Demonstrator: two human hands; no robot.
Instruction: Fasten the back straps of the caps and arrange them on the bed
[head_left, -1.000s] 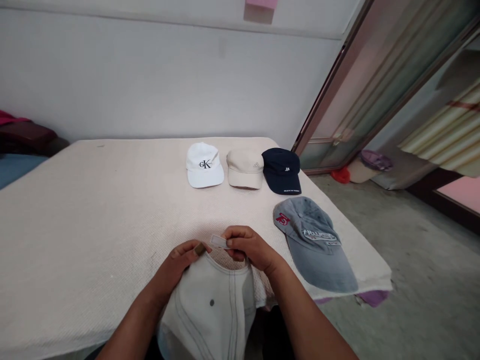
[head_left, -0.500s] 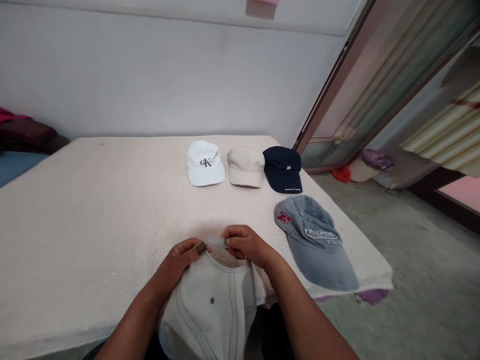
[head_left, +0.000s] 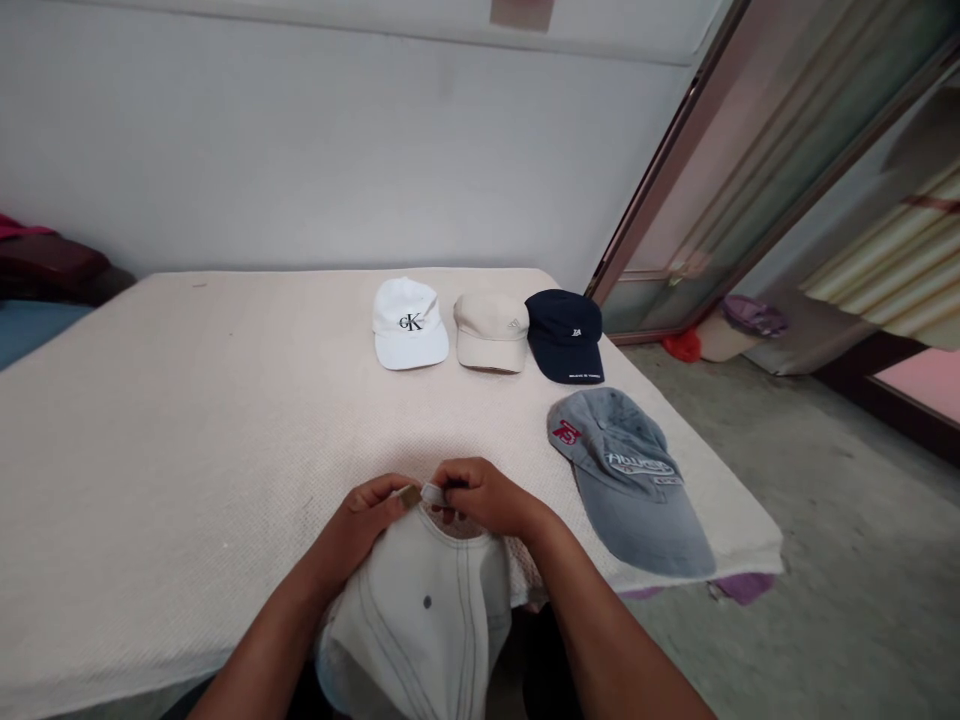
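Note:
A light grey baseball cap (head_left: 427, 620) hangs at the front edge of the table, its back opening turned up and away from me. My left hand (head_left: 367, 515) pinches the cap at the brass-coloured buckle (head_left: 409, 496) on the left end of the opening. Between the fingers of my right hand (head_left: 480, 492) is the cap's fabric strap (head_left: 433, 493), held just right of the buckle. Whether the strap's end is inside the buckle, I cannot tell. The cap's brim is mostly hidden below.
On the cloth-covered table (head_left: 187, 430) a white cap (head_left: 409, 325), a beige cap (head_left: 491, 335) and a navy cap (head_left: 566, 338) lie in a row at the back. A faded blue-grey cap (head_left: 637, 485) lies at the right edge. A bin (head_left: 739, 330) stands on the floor beyond.
My right hand has shifted left toward the buckle, and less of the strap shows between my two hands. My left hand keeps its hold at the buckle.

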